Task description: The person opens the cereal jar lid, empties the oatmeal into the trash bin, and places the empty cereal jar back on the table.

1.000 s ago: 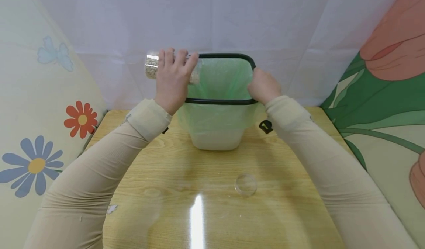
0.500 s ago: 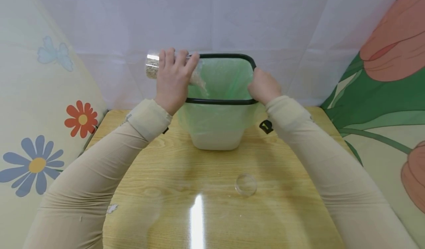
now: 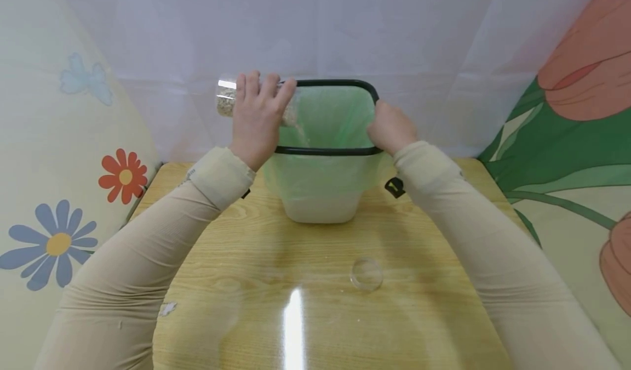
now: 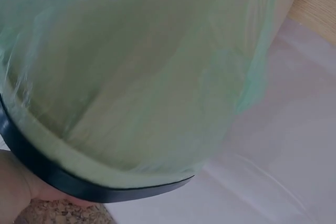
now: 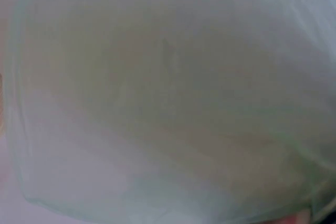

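My left hand (image 3: pixel 257 115) grips a clear jar (image 3: pixel 226 100) of light brown flakes, tipped on its side with its mouth over the left side of a white trash bin (image 3: pixel 320 210). A thin trickle of flakes (image 3: pixel 301 131) falls inside. Green bag liner (image 3: pixel 322 174) covers the bin's inside and hangs over its upper outside, under a black rim (image 3: pixel 327 151). My right hand (image 3: pixel 393 129) holds the rim's right side, fingers curled over it. In the left wrist view, flakes in the jar (image 4: pixel 63 213) show below the rim. The right wrist view is mostly blurred liner (image 5: pixel 157 103).
A clear round lid (image 3: pixel 366 274) lies on the wooden table (image 3: pixel 256 249) in front of the bin. A black object with a yellow mark (image 3: pixel 394 187) sits by the right sleeve. A white cloth backdrop (image 3: pixel 315 24) hangs close behind the bin.
Flakes start to fall from the jar's mouth into the bin; the stream is thinner now than half a second ago. Both hands keep nearly the same place.
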Motion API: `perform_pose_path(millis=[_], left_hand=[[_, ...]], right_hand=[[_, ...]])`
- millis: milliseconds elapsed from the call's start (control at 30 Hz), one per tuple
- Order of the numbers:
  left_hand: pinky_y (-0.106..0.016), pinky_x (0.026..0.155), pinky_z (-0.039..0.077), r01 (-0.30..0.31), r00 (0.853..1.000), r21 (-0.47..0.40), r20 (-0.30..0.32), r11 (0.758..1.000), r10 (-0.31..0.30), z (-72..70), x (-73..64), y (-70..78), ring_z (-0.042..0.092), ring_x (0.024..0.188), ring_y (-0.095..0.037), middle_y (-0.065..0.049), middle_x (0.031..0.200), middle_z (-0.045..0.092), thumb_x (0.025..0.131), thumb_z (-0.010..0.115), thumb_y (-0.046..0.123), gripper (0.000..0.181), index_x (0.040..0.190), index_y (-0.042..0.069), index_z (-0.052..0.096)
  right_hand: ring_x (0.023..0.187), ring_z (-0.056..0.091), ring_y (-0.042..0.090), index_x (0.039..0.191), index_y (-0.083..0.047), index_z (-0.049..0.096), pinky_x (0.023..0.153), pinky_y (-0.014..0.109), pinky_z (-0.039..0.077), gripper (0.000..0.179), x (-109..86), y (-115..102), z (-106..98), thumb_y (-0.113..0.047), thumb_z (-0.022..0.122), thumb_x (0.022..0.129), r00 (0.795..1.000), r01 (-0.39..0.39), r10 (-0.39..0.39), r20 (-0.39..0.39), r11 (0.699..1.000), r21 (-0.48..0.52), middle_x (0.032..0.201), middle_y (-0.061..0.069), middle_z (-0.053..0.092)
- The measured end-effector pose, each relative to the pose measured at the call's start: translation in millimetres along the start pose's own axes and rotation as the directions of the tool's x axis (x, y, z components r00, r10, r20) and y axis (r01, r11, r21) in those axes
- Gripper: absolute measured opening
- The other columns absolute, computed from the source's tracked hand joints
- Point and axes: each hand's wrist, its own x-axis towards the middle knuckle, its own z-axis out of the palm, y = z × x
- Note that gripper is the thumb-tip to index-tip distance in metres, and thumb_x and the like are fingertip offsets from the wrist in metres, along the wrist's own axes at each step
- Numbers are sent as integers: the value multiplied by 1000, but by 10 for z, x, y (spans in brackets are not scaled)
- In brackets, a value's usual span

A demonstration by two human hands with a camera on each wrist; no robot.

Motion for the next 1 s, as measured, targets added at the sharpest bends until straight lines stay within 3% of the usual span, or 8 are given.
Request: perform_pose_path(millis=[367,600,767,1000], left_hand=[[-56,111,25,-5,1000,1,-1,1000,5,-33,3,11,42,120,-44,-19,120,55,73,39,-26,64,125,7,54],[-57,110,26,-25,1000,2,6,1000,25,-22,-13,4,42,119,-45,-20,119,53,76,41,-24,61,126,8,54],[-59,108,27,-41,999,-9,-22,999,41,-2,-22,4,43,117,-45,-20,118,54,76,39,-25,58,123,8,53],[-59,108,27,-38,999,-16,-35,999,37,-9,-19,6,43,117,-45,-20,117,54,74,38,-26,60,121,8,53]], right_hand=[[110,50,38,150,8,16,84,49,47,59,-2,-11,-25,-3,32,94,999,18,-18,27,1000,-5,149,30,32],[124,45,41,150,8,19,93,54,44,59,-4,-18,-36,-3,31,94,999,23,-23,33,1000,8,151,28,29],[116,50,40,148,9,23,89,53,46,57,2,-16,-22,-3,32,94,1000,21,-21,20,1000,1,147,29,35],[121,48,43,148,9,24,92,55,45,56,15,-9,-11,-4,33,94,1000,21,-21,7,1000,-6,145,29,37]])
